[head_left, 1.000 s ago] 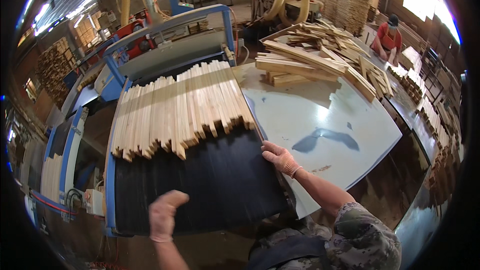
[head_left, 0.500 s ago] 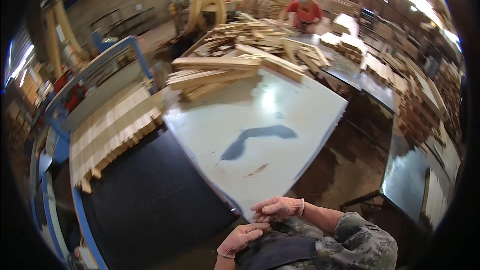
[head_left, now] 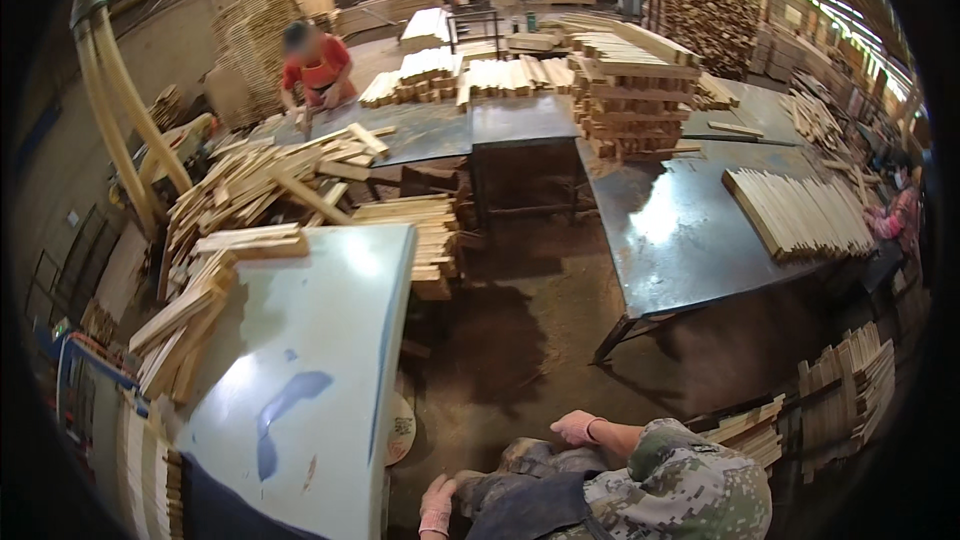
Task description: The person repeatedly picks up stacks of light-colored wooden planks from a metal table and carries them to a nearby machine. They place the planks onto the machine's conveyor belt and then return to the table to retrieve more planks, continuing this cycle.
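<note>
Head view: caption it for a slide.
Gloved left hand near a pale table, wooden strips at its far end; right hand farther off.

Left hand (head_left: 437, 508): forearm (head_left: 433, 537) below cut off | disc (head_left: 402, 430) ahead of it: I see part, table (head_left: 325, 325) hides rest | right hand (head_left: 577, 428): fingertips (head_left: 559, 427) unclear

Wooden strips (head_left: 255, 240) lie on the pale table (head_left: 340, 325).

Pale wooden strips (head_left: 146, 475) aligned on black belt (head_left: 215, 512)
</note>
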### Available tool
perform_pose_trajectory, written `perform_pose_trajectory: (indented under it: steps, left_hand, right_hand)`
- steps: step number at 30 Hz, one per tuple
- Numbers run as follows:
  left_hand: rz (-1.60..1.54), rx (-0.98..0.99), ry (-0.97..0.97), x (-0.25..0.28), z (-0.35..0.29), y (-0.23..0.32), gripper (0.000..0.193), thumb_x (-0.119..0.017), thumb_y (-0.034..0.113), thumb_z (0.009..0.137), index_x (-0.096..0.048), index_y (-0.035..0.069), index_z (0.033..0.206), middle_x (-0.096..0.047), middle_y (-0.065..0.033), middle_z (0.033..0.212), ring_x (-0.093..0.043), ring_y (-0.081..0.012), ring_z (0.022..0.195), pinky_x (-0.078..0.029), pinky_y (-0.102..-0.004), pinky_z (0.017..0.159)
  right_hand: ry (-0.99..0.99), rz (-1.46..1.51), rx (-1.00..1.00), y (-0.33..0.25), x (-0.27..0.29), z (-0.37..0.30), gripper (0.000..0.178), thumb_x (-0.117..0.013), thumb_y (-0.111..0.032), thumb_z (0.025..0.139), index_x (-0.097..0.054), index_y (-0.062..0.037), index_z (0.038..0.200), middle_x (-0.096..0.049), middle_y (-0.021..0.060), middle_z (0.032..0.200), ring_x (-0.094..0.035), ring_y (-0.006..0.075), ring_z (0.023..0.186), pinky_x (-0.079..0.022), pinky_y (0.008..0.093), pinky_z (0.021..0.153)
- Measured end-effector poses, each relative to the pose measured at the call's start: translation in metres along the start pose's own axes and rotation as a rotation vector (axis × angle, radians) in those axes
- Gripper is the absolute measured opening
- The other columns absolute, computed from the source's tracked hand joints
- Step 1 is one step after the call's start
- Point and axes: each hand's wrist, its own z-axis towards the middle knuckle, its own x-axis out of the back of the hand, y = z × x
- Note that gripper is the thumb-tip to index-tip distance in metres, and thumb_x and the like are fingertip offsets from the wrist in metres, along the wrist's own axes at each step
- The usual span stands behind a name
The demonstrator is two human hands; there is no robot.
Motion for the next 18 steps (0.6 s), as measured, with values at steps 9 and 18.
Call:
perform_pose_trajectory:
  steps: [9,18]
  left_hand:
    - [0.381,0.249,-0.175,-0.082,0.123,-0.009,0.065,-0.071,0.039,0.096,-0.062,-0.005,0.141,-0.072,-0.0227,0.128,-0.069,-0.0306,0.119,-0.051,-0.0444,0.107]
    - [0.453,0.19,-0.3,-0.116,0.268,0.086,0.07,-0.072,0.04,0.098,-0.054,0.0,0.152,-0.07,-0.0235,0.13,-0.07,-0.0316,0.114,-0.053,-0.05,0.106]
  right_hand:
    - [0.239,2.329,-0.991,0.048,-0.043,-0.099,0.039,-0.069,-0.037,0.102,-0.071,-0.0016,0.085,-0.066,0.0089,0.074,-0.062,0.0241,0.063,-0.05,0.0433,0.059]
    - [0.12,2.435,-0.925,0.131,-0.088,-0.057,0.036,-0.073,-0.037,0.097,-0.073,-0.0027,0.087,-0.066,0.0076,0.074,-0.058,0.0222,0.063,-0.048,0.0395,0.062]
